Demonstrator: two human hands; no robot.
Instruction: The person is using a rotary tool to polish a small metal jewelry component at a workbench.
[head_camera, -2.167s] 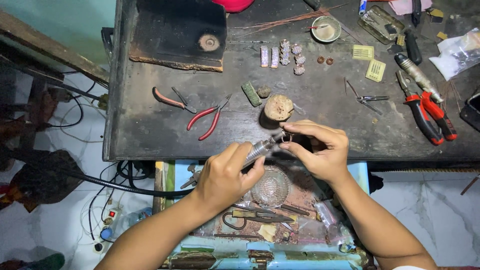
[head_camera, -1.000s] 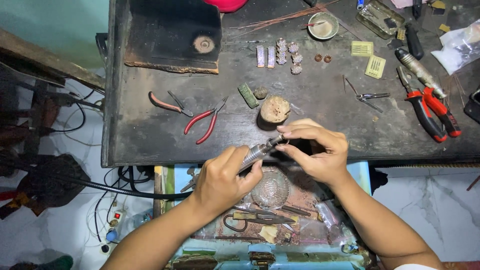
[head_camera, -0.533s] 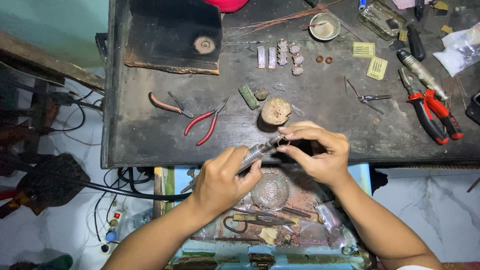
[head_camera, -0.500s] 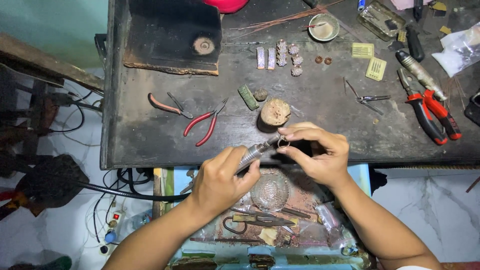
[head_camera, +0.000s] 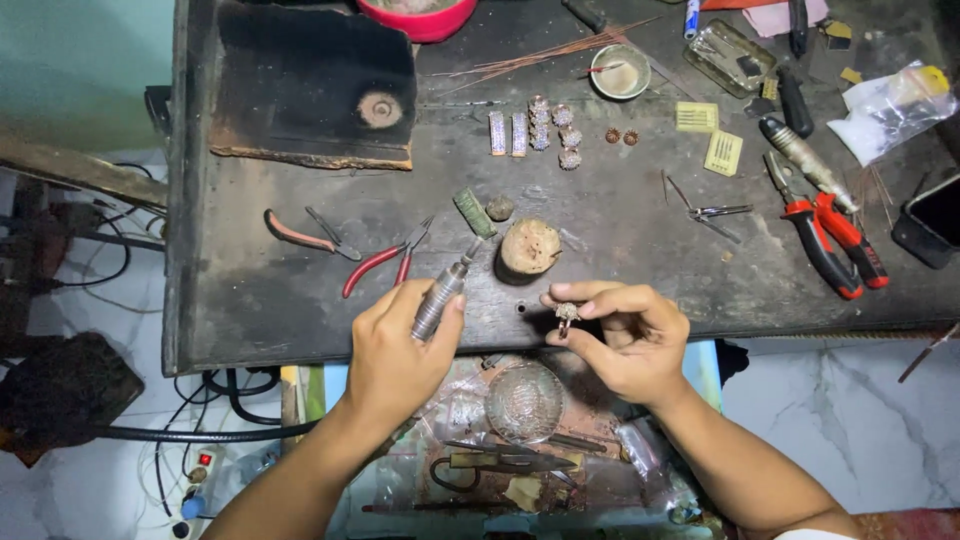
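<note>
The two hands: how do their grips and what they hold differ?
The left hand wraps its fingers round a ridged metal tool, tip angled up toward the bench; the right hand pinches a small ring between thumb and fingertips. The tool is long and slim, the ring tiny. Both are held over the bench's front edge.

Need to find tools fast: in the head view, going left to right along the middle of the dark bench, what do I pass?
Red-handled pliers → red-handled cutters → green ridged piece → round wooden block → metal tweezers → large red-and-black pliers → dark phone at the right edge.
</note>
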